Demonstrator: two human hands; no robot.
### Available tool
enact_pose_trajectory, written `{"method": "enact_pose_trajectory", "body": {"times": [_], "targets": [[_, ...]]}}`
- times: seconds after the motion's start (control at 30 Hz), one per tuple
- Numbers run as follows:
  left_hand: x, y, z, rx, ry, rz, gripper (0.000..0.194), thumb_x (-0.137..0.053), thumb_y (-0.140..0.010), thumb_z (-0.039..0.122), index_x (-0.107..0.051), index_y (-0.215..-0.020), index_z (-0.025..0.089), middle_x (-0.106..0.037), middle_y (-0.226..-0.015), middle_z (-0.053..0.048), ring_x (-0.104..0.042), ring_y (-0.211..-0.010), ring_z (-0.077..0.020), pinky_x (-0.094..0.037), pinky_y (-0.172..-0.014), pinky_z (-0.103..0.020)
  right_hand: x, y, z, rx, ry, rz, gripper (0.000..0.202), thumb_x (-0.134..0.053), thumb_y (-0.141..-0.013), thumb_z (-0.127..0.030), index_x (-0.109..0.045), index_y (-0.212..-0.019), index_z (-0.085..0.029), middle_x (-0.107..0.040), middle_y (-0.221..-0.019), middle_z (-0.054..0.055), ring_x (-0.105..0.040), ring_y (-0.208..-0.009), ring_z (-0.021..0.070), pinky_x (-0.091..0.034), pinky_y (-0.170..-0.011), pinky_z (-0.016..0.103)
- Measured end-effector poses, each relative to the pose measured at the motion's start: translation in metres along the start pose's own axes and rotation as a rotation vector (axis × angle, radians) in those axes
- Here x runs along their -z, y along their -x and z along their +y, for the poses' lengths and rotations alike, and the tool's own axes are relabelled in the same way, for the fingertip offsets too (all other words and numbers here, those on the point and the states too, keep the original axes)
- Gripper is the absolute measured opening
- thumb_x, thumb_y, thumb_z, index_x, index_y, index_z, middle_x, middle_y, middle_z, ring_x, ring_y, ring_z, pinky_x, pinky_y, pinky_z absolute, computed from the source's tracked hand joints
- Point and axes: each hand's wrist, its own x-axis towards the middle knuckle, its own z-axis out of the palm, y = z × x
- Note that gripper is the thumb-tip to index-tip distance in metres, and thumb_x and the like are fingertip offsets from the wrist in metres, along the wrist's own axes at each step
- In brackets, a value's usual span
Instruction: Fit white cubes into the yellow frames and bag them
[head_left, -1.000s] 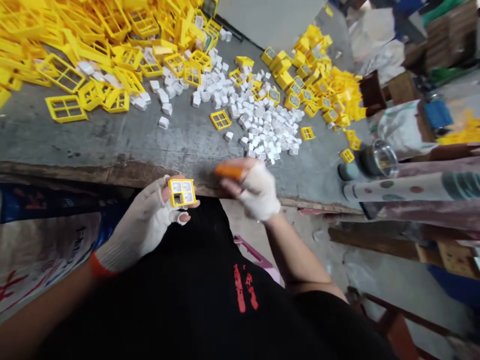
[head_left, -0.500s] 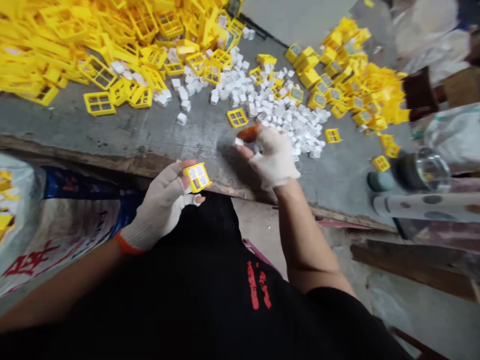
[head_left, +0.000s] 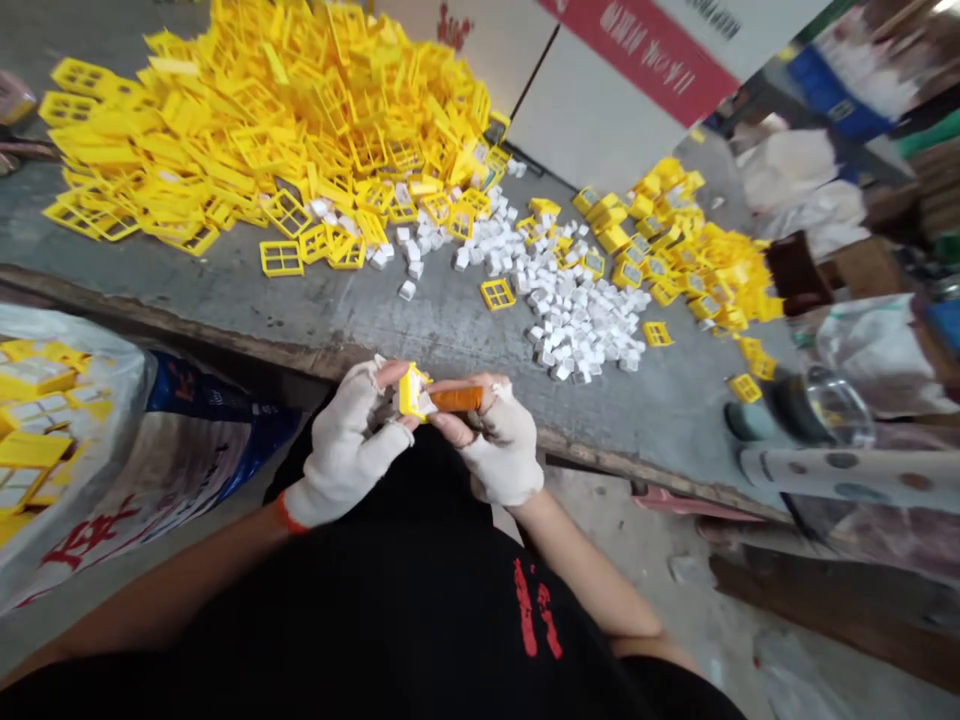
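My left hand (head_left: 349, 445), in a white fingerless glove, grips a small yellow frame (head_left: 411, 392) with white pieces in it, over the table's front edge. My right hand (head_left: 499, 435), gloved too and with orange wrapping on a finger, pinches a small white piece (head_left: 426, 403) against the frame. The fingertips partly hide both. Beyond the hands lies a heap of white pieces (head_left: 585, 315). One loose yellow frame (head_left: 497, 294) rests to its left on the grey table (head_left: 330, 315).
A large pile of yellow frames (head_left: 300, 120) covers the back left, a smaller yellow pile (head_left: 675, 240) the back right. An open sack (head_left: 112, 420) of filled frames stands at the left. A glass jar (head_left: 836, 405) and a spotted roll (head_left: 847, 472) are at the right.
My right hand has come down and left from the white heap with a white piece to the frame in my left hand. The view has shifted, showing more of the sack and the table's back.
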Motion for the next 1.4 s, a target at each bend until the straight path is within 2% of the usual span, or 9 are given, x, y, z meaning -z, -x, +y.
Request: {"method": "enact_pose_trajectory", "body": {"times": [0.2, 0.47, 0.6, 0.7, 0.77, 0.9, 1.03, 1.3, 1.4], "targets": [[0.002, -0.013, 0.0, -0.042, -0.044, 0.043, 0.034, -0.092, -0.084, 0.026, -0.086, -0.118, 0.027, -0.081, -0.127, -0.01, -0.077, -0.126, -0.0348, -0.061, -0.117, -0.051, -0.006, -0.011, 0.004, 0.023, 0.034, -0.004, 0.018, -0.071, -0.11, -0.042, -0.086, -0.107, -0.033, -0.089, -0.099, 0.003, -0.079, -0.082, 0.0266, -0.063, -0.083, 0.049], [0.021, -0.048, -0.005, -0.232, -0.123, -0.068, 0.033, -0.091, -0.082, 0.019, -0.09, -0.113, 0.031, -0.085, -0.123, -0.011, -0.079, -0.12, -0.0336, -0.06, -0.118, -0.053, -0.003, -0.05, -0.001, 0.227, 0.19, -0.164, 0.012, -0.068, -0.11, -0.029, -0.078, -0.104, -0.028, -0.089, -0.099, 0.003, -0.079, -0.082, 0.0228, -0.058, -0.078, 0.044], [0.026, -0.062, -0.005, -0.009, 0.018, -0.053, 0.034, -0.093, -0.081, 0.026, -0.091, -0.116, 0.028, -0.084, -0.11, -0.009, -0.079, -0.105, -0.0302, -0.066, -0.106, -0.047, 0.008, -0.075, 0.013, 0.247, 0.017, -0.411, 0.013, -0.069, -0.11, -0.032, -0.08, -0.117, -0.029, -0.089, -0.107, 0.004, -0.083, -0.093, 0.0225, -0.062, -0.082, 0.041], [0.027, -0.069, -0.008, 0.19, 0.264, 0.014, 0.037, -0.093, -0.087, 0.04, -0.09, -0.122, 0.028, -0.083, -0.111, -0.008, -0.078, -0.091, -0.0242, -0.069, -0.086, -0.038, 0.007, -0.115, 0.047, 0.122, 0.003, -0.309, 0.018, -0.066, -0.111, -0.038, -0.083, -0.114, -0.032, -0.088, -0.104, 0.003, -0.082, -0.092, 0.0235, -0.064, -0.08, 0.04], [0.028, -0.073, -0.009, 0.28, 0.441, 0.061, 0.04, -0.096, -0.086, 0.046, -0.09, -0.12, 0.027, -0.083, -0.113, -0.008, -0.079, -0.091, -0.0243, -0.071, -0.08, -0.036, -0.006, -0.153, 0.073, 0.01, 0.16, -0.233, 0.021, -0.064, -0.109, -0.034, -0.085, -0.109, -0.03, -0.088, -0.106, 0.005, -0.081, -0.095, 0.0257, -0.065, -0.086, 0.043], [0.029, -0.08, -0.004, 0.38, 0.639, 0.094, 0.043, -0.103, -0.078, 0.048, -0.088, -0.111, 0.025, -0.084, -0.106, -0.006, -0.083, -0.086, -0.0256, -0.073, -0.071, -0.036, -0.057, -0.23, 0.102, 0.047, 0.482, -0.41, 0.03, -0.069, -0.101, -0.024, -0.085, -0.126, -0.028, -0.083, -0.14, 0.012, -0.072, -0.128, 0.0353, -0.056, -0.109, 0.055], [0.03, -0.083, 0.001, 0.414, 0.678, 0.095, 0.044, -0.104, -0.078, 0.049, -0.086, -0.109, 0.024, -0.084, -0.102, -0.007, -0.083, -0.087, -0.0265, -0.073, -0.069, -0.036, -0.086, -0.27, 0.114, 0.014, 0.618, -0.449, 0.037, -0.077, -0.094, -0.025, -0.083, -0.131, -0.025, -0.077, -0.15, 0.017, -0.065, -0.139, 0.0414, -0.049, -0.114, 0.062], [0.03, -0.084, -0.004, 0.456, 0.763, 0.08, 0.031, -0.101, -0.083, 0.038, -0.087, -0.107, 0.025, -0.082, -0.099, -0.006, -0.084, -0.088, -0.0285, -0.073, -0.064, -0.035, 0.0, -0.255, 0.154, -0.141, 0.799, -0.385, 0.021, -0.067, -0.102, -0.035, -0.082, -0.098, -0.022, -0.084, -0.109, 0.017, -0.075, -0.108, 0.0403, -0.052, -0.102, 0.068], [0.029, -0.085, -0.006, 0.436, 0.76, 0.083, 0.036, -0.105, -0.078, 0.043, -0.09, -0.105, 0.024, -0.081, -0.097, -0.006, -0.082, -0.085, -0.0268, -0.073, -0.061, -0.034, 0.005, -0.255, 0.142, -0.138, 1.005, -0.389, 0.019, -0.069, -0.104, -0.034, -0.084, -0.106, -0.022, -0.084, -0.115, 0.023, -0.072, -0.115, 0.0433, -0.047, -0.103, 0.069]]}}
